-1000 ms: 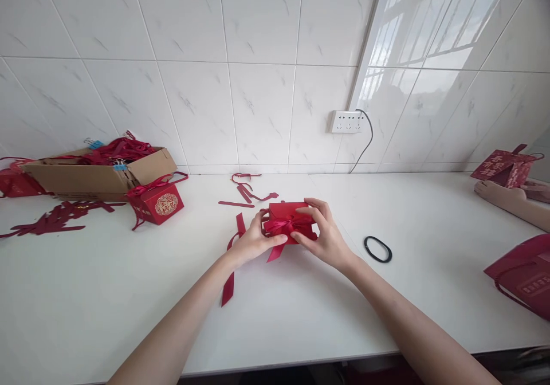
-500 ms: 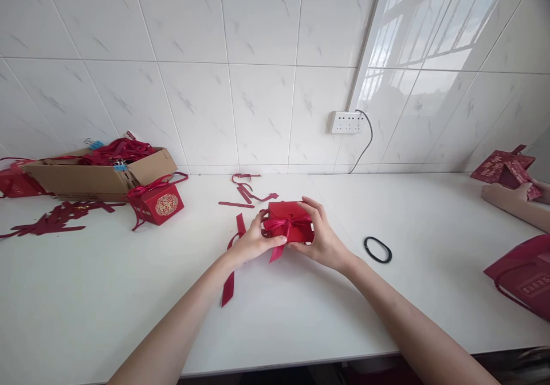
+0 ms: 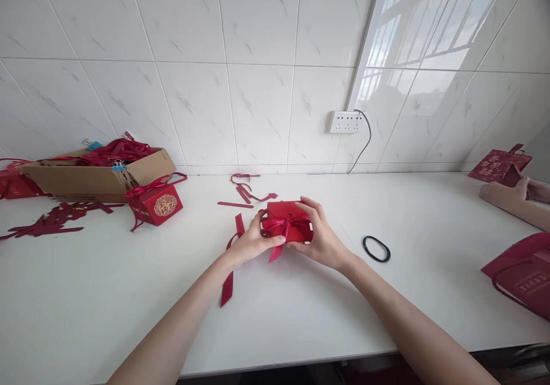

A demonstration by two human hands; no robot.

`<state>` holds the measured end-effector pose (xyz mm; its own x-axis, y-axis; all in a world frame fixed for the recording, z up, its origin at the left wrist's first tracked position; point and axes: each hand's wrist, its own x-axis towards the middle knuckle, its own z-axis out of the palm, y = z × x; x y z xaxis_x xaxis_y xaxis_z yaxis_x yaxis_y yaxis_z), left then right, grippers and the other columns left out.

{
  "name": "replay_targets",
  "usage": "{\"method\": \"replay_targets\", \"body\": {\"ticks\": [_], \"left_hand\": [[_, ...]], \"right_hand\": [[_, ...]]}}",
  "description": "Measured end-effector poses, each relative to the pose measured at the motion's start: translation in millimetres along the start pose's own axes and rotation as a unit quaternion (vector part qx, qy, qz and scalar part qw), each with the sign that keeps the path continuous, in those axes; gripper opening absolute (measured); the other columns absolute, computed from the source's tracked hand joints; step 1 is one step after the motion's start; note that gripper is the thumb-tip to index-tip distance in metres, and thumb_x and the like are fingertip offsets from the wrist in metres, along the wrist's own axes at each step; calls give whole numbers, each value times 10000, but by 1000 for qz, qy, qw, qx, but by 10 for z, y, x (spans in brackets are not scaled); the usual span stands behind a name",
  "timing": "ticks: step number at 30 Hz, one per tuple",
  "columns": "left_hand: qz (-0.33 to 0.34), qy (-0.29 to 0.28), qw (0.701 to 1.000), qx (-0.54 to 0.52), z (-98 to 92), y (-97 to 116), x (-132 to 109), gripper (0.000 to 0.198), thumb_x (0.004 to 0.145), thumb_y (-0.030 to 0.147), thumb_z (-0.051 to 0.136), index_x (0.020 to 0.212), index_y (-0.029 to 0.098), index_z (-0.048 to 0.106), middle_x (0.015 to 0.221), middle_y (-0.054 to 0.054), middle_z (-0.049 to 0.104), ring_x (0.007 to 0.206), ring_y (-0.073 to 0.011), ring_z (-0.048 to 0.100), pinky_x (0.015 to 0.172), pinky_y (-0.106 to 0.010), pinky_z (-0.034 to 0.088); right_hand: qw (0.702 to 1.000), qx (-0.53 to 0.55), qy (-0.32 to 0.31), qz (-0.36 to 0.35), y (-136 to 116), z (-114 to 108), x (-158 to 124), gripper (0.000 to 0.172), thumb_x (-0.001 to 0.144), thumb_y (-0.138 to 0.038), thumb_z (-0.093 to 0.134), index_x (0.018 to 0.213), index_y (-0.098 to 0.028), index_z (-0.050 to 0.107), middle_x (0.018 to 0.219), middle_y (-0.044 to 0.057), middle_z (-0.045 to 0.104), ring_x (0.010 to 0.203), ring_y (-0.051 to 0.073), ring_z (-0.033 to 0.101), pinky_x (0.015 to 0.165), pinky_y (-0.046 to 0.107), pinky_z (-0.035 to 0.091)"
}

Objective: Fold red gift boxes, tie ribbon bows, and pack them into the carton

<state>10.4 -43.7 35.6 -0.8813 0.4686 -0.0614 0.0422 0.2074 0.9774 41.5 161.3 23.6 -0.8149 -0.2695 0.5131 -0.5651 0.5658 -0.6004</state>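
A small red box [image 3: 286,208] with a dark pink ribbon bow [image 3: 284,224] on it is at the middle of the white table [image 3: 301,316]. My left hand [image 3: 251,239] holds its left side, thumb at the bow. On the right side, my right hand [image 3: 320,233] grips the same box with fingers over the top edge and thumb along the near face. A long red ribbon [image 3: 227,289] lies left of the box, partly hidden by my left wrist. Behind it lie several thin red strips [image 3: 235,204].
Left: a cardboard box [image 3: 81,181] of red ribbons, a finished red box [image 3: 165,206] and loose strips [image 3: 51,222]. Right: a black ring [image 3: 376,248], a red bag [image 3: 526,273], and another person's hands [image 3: 509,193] with red items. A power strip [image 3: 345,122] is on the wall.
My hands keep the same hold on the box. The other person's hands at the right have shifted slightly with their red item. The view has moved a little.
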Motion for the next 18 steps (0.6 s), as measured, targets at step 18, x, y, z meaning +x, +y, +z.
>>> {"method": "replay_targets", "body": {"ticks": [18], "left_hand": [[0, 4, 1000, 8, -10, -44, 26, 875, 692, 470, 746, 1392, 267, 261, 1443, -121, 404, 1283, -306, 453, 1069, -486, 353]], "right_hand": [[1000, -1, 4, -4, -4, -6, 4, 743, 763, -307, 690, 1361, -338, 249, 1457, 125, 189, 1366, 329, 329, 958, 522, 513]]}}
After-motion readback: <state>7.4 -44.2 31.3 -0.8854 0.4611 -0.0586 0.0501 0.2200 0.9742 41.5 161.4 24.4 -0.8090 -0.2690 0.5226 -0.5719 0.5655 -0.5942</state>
